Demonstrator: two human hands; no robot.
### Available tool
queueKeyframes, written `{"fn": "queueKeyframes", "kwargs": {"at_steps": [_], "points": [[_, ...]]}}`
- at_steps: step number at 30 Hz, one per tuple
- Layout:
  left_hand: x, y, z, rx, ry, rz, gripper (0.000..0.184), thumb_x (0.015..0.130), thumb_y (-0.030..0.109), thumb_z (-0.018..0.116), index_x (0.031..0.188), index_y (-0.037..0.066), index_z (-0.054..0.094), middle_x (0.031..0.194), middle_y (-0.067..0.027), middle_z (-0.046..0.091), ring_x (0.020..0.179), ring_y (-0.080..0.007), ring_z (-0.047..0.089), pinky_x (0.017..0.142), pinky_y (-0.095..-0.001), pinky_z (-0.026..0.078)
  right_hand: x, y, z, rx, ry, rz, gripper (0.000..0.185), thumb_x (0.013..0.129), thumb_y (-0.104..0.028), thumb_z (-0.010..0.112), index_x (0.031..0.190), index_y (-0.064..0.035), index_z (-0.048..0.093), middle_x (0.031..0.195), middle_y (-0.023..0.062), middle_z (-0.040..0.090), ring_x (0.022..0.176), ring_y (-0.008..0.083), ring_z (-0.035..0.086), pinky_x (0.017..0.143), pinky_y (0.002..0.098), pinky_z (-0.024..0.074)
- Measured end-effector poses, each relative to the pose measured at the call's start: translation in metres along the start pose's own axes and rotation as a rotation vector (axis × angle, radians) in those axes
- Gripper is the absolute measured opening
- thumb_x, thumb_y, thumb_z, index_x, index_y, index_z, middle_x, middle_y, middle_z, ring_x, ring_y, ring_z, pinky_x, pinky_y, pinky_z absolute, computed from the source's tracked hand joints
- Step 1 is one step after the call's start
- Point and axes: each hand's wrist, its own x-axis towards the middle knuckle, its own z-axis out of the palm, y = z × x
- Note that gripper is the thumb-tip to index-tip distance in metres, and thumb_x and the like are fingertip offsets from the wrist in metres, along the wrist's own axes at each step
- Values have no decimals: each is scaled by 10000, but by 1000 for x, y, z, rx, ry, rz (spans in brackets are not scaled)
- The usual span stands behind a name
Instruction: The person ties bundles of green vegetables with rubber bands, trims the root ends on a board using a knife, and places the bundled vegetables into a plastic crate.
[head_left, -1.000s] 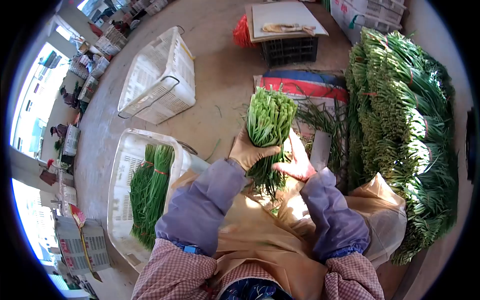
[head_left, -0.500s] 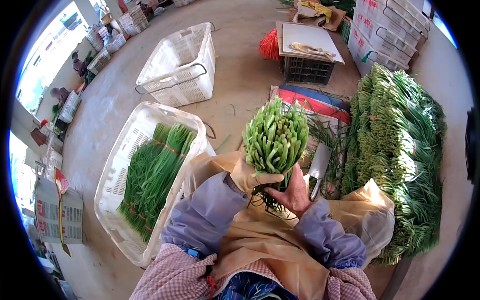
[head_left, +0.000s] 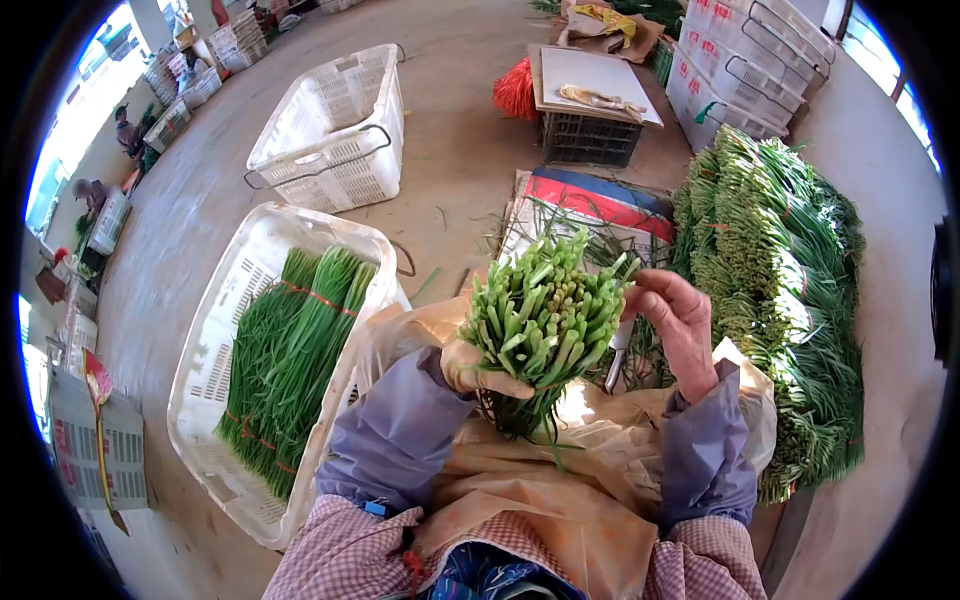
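My left hand (head_left: pixel 482 372), in a tan glove, grips a thick bunch of green stalks (head_left: pixel 545 318) from its left side. The pale cut ends face up towards me and the dark leaves hang below. Bare, my right hand (head_left: pixel 680 325) is at the bunch's upper right edge, thumb and forefinger pinched on a green stalk there. Behind the bunch lies a cleaver; its handle (head_left: pixel 617 368) shows and most of the blade is hidden. To the left, a white plastic crate (head_left: pixel 190 410) contains long green bundles (head_left: pixel 300 350) tied with red bands.
A tall pile of green bundles (head_left: pixel 780 300) stands at my right. Farther off are another white crate (head_left: pixel 345 165), a board (head_left: pixel 595 80) on a black crate (head_left: pixel 590 140), red ties (head_left: pixel 515 90) and stacked white crates (head_left: pixel 740 70). People sit at the far left.
My right hand has left the underside of the bunch and risen to its right edge, its fingers pinched. The bunch has tilted and spread slightly in my left hand. The view has shifted right.
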Motion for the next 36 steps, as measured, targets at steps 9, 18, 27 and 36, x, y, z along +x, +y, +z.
{"fn": "queueKeyframes", "kwargs": {"at_steps": [9, 18, 27, 36], "points": [[-2, -8, -13, -222, -171, 75, 1100, 639, 324, 931, 1514, 62, 318, 1479, -131, 453, 1339, -282, 460, 1115, -473, 376, 37, 10, 11, 193, 63, -138, 257, 1025, -235, 547, 1048, 3, 641, 861, 59, 672, 752, 128, 635, 689, 264, 478], [-2, 4, -6, -432, 346, 72, 728, 711, 223, 799, 1343, -3, 516, 1240, -121, 636, 1090, -234, 640, 962, -375, 519, -29, 62, 95, -174, -258, 55, 1232, 715, -403, 855, 1546, 30, 54, 1504, 262, 348, 1425, 335, 326, 1158, 403, 272], [7, 17, 1, -153, 586, 158, 636, 686, 89, 845, 1257, -7, 581, 1143, -101, 684, 1027, -187, 651, 942, -339, 518, -2, 27, 40, -65, 20, 113, 737, 785, -117, 798, 1405, 31, 430, 1293, 193, 593, 1209, 251, 561, 1016, 354, 445], [8, 12, 1, -177, 535, 28, 634, 708, 57, 839, 1282, 22, 570, 1162, -76, 670, 1044, -182, 631, 947, -342, 503, 42, -28, 103, -1015, -87, -756, 285, 780, 9, 744, 1048, -11, 650, 822, 104, 609, 714, 269, 611, 636, 355, 497]]}}
